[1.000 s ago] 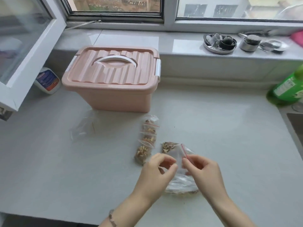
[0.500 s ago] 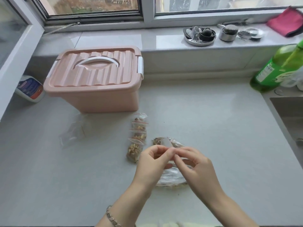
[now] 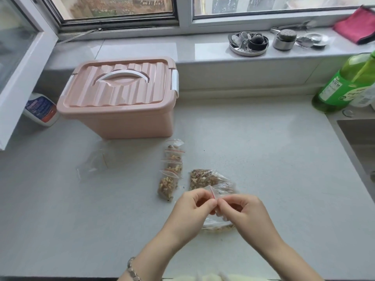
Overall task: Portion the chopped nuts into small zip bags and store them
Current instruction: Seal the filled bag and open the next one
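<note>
Now the left hand [image 3: 192, 209] and right hand [image 3: 241, 211] pinch the small zip bag [image 3: 213, 192] just above the big nut bag [image 3: 203, 179]. Its red-striped mouth points up and away, long axis near upright. The fingertips [image 3: 212, 202], apart a second ago, now meet.

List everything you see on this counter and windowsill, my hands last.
storage box: one, pink, lid on, counter back left
filled small bags: about four, clear with red strips, row before the box
big nut bag: one, clear, right of that row
small zip bag: one, clear with red strip, between both hands
empty bags: count unclear, clear, left of the row
white bottle: one, blue-red label, far left
green bottle: one, green, far right
metal dish: one, silver, windowsill
pink cloth: one, pink, windowsill right end
left hand: one, pinching the small zip bag
right hand: one, pinching the same bag
</note>
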The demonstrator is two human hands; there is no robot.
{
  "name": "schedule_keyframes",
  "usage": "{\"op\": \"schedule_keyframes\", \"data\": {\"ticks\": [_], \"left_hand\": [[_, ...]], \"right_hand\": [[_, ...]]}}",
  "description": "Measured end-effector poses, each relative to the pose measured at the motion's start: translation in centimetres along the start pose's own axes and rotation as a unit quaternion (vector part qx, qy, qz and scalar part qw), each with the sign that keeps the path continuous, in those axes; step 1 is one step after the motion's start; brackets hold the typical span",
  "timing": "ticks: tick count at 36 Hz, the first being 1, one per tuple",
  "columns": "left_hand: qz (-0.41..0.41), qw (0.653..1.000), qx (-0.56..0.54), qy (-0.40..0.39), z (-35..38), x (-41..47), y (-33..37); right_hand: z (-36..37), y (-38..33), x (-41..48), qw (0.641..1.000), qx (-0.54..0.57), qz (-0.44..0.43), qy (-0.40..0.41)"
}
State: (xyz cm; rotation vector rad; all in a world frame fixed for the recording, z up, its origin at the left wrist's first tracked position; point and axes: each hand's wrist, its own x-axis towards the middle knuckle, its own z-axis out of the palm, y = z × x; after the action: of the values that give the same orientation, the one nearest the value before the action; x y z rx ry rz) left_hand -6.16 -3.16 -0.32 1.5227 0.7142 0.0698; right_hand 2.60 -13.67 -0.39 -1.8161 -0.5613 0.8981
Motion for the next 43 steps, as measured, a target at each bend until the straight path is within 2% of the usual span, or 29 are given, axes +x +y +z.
{"op": "schedule_keyframes", "data": {"ticks": [4,8,10,15,19,22,25,26,27,29,32,34,36,39,43], "left_hand": [[-0.018,0.999,-0.031,-0.027,-0.2,0.0,-0.2],[-0.065,0.990,-0.113,-0.048,-0.5,-0.2,-0.7],[-0.079,0.989,-0.117,-0.030,-0.3,-0.4,-0.5],[-0.074,0.995,-0.048,0.046,0.6,-0.2,-0.1],[-0.042,0.998,-0.002,0.054,0.7,-0.1,0.2],[-0.012,0.990,0.111,0.088,0.3,-0.2,0.0],[0.002,0.933,0.322,0.161,0.0,-0.3,0.1],[0.008,0.919,0.352,0.178,0.1,-0.3,0.2],[0.019,0.914,0.361,0.185,0.2,-0.3,0.3],[0.074,0.928,0.324,0.167,0.2,-0.3,0.2],[0.186,0.938,0.280,0.088,-0.6,-0.1,-0.8],[0.243,0.918,0.311,0.032,-1.0,-0.2,-1.5],[0.285,0.889,0.358,0.024,-0.8,-0.2,-2.0],[0.301,0.877,0.369,0.057,0.3,-0.1,-2.1],[0.261,0.909,0.313,0.085,1.4,-0.3,-2.3]], "right_hand": [[-0.2,0.0,-0.1,0.996,0.082,0.029,-0.016],[-0.5,-0.2,0.1,0.990,0.125,0.064,-0.024],[-0.5,-0.3,0.1,0.992,0.111,0.063,-0.022],[-0.1,-0.5,-0.3,1.000,-0.006,0.003,0.002],[-0.4,-0.9,-0.2,0.997,-0.062,-0.044,0.008],[-1.1,-0.4,0.3,0.987,-0.123,-0.075,0.076],[-1.2,0.1,0.7,0.967,-0.192,-0.112,0.125],[-1.1,0.2,0.7,0.962,-0.207,-0.120,0.129],[-0.9,0.3,0.7,0.960,-0.212,-0.121,0.135],[-0.7,0.3,0.7,0.968,-0.186,-0.087,0.146],[-1.4,-0.2,1.1,0.993,-0.064,0.029,0.092],[-1.8,-0.5,1.2,0.996,0.012,0.073,0.049],[-1.8,-0.8,1.1,0.996,0.032,0.081,0.016],[-1.2,-0.8,0.9,0.997,0.007,0.072,-0.022],[-1.0,-0.4,1.0,0.998,0.003,0.067,-0.007]]}}
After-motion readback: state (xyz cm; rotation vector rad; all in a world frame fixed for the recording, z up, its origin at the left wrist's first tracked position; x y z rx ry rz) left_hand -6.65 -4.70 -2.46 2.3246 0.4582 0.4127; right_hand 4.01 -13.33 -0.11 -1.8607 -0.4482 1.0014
